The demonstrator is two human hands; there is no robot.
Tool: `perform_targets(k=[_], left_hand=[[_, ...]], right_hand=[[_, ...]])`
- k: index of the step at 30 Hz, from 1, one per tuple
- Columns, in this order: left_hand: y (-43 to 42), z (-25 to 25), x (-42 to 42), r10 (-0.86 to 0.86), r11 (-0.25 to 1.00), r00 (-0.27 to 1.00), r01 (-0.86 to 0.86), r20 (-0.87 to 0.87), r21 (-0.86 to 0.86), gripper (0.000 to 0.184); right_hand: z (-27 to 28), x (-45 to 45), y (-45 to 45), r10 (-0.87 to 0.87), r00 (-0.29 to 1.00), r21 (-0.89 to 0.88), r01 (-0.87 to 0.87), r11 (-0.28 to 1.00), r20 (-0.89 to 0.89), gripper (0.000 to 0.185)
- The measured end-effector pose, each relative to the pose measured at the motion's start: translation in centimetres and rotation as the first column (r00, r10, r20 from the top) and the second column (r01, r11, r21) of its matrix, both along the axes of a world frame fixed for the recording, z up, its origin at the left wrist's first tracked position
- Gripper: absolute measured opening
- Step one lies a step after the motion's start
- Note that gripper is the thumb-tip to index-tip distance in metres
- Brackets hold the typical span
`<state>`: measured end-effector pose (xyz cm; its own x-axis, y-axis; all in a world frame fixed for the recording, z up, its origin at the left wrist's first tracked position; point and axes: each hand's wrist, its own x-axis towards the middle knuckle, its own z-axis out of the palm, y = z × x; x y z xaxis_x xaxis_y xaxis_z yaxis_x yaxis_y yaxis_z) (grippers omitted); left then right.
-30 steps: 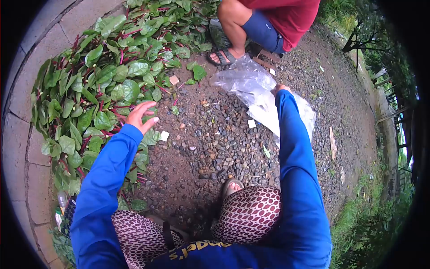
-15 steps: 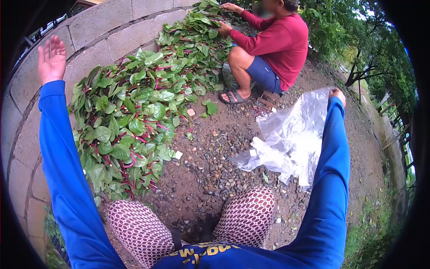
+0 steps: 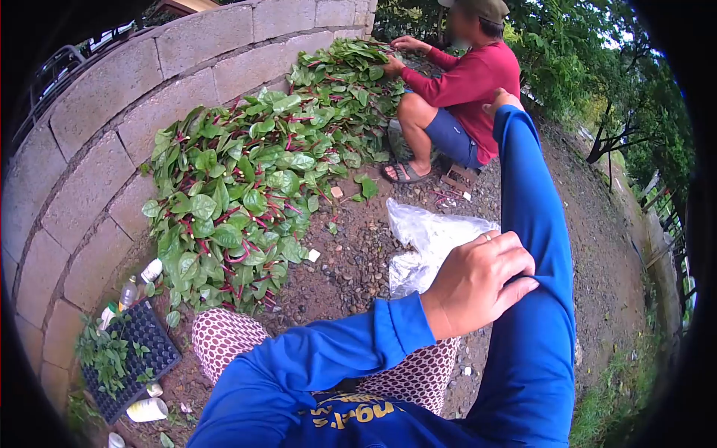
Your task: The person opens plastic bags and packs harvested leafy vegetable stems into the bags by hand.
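My left hand [image 3: 482, 282] reaches across my body, its fingers pinching the blue sleeve [image 3: 539, 299] of my right arm near the elbow. My right arm stretches forward, and my right hand [image 3: 506, 101] shows partly beyond the cuff. Its thumb stands apart from the fingers and nothing shows in it; the rest is hidden. Below, a clear plastic sheet or bag [image 3: 424, 237] lies crumpled on the gravel, partly behind my left hand. To its left spreads a big heap of leafy greens [image 3: 231, 201] with purple-red stems.
A person in a red shirt [image 3: 485, 71] squats at the heap's far end, both hands at the greens. A concrete block wall [image 3: 97, 179] curves along the left. Near my left knee lie a black seedling tray [image 3: 153, 340] and several bottles [image 3: 148, 409].
My left hand has come from the far left, where it was open, onto my right sleeve. My right hand has let go of the plastic and moved forward; the plastic has dropped lower.
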<state>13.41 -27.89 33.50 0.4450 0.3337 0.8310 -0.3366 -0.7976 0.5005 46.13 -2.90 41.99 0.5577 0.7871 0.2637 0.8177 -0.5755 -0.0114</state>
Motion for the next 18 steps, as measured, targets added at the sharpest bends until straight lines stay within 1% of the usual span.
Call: perform_targets(k=[1,2,4,5,6,7,8,10,11,12,13,14,15,16,17,18], left_hand=[[-0.3,0.3,0.1,0.006,0.999,1.0,-0.007,0.017,0.039,0.017],[-0.5,0.4,0.4,0.021,0.997,0.998,-0.026,0.066,0.073,0.016],[-1.5,-0.2,1.3,0.006,1.0,0.992,-0.004,0.123,-0.01,0.018],[-2.0,-0.5,1.2,-0.066,0.991,0.992,0.078,0.108,-0.113,0.017],[-3.0,-0.7,1.1,-0.202,0.941,0.973,0.224,0.111,-0.252,0.017],[-4.1,-0.9,0.9,-0.331,0.854,0.934,0.357,0.134,-0.379,0.017],[-5.4,-1.1,0.7,-0.449,0.73,0.876,0.473,0.176,-0.493,0.018],[-7.9,-1.1,-2.0,-0.647,0.617,0.748,0.629,0.151,-0.472,0.024],[-7.5,-1.8,-2.6,-0.672,0.584,0.729,0.631,0.131,-0.511,0.026],[-6.8,-2.3,-3.4,-0.712,0.535,0.692,0.643,0.118,-0.548,0.029],[-5.8,-2.9,-3.6,-0.724,0.554,0.687,0.637,0.068,-0.536,0.03],[-4.9,-3.9,-3.5,-0.738,0.566,0.675,0.63,0.014,-0.531,0.031],[-3.1,-4.9,-3.1,-0.663,0.674,0.748,0.577,-0.032,-0.461,0.029],[-0.3,-5.1,-3.0,-0.553,0.708,0.83,0.423,-0.072,-0.565,0.024],[4.2,-5.9,-2.7,-0.448,0.571,0.893,0.307,0.024,-0.761,0.017],[9.7,-6.1,-2.9,-0.209,0.52,0.969,0.223,0.131,-0.824,0.018]], right_hand=[[-0.3,0.4,-0.7,-0.06,0.998,0.056,0.059,0.997,0.013,0.071],[-0.6,0.5,-1.7,-0.119,0.993,0.114,0.116,0.987,0.02,0.07],[-1.5,0.0,-3.7,-0.194,0.981,0.204,0.19,0.96,-0.001,0.068],[-2.3,0.0,-4.7,-0.209,0.978,0.241,0.204,0.949,-0.003,0.067],[-2.9,0.0,-5.7,-0.224,0.975,0.279,0.216,0.936,-0.004,0.066],[-4.1,1.0,-6.3,-0.23,0.972,0.331,0.199,0.923,0.057,0.068],[-5.4,1.9,-6.8,-0.238,0.964,0.38,0.178,0.907,0.117,0.069],[-6.3,2.5,-7.5,-0.258,0.945,0.522,0.325,0.789,-0.199,0.069],[-7.5,7.5,-5.8,-0.106,0.892,0.64,0.393,0.661,-0.439,0.068],[-7.8,9.5,-5.6,0.2,0.71,0.689,0.511,0.514,-0.675,0.064],[-7.3,8.9,-5.4,0.361,0.553,0.658,0.575,0.486,-0.751,0.06],[-7.3,7.5,-5.8,0.504,0.367,0.605,0.644,0.468,-0.781,0.056],[-7.2,5.0,-5.9,0.64,0.261,0.642,0.596,0.481,-0.722,0.048],[-6.4,1.2,-5.7,0.754,0.137,0.685,0.544,0.485,-0.643,0.041],[-5.0,-3.3,-5.9,0.781,0.04,0.735,0.371,0.568,-0.623,0.038],[-4.3,-9.2,-7.2,0.838,0.012,0.827,0.167,0.537,-0.546,0.029]])
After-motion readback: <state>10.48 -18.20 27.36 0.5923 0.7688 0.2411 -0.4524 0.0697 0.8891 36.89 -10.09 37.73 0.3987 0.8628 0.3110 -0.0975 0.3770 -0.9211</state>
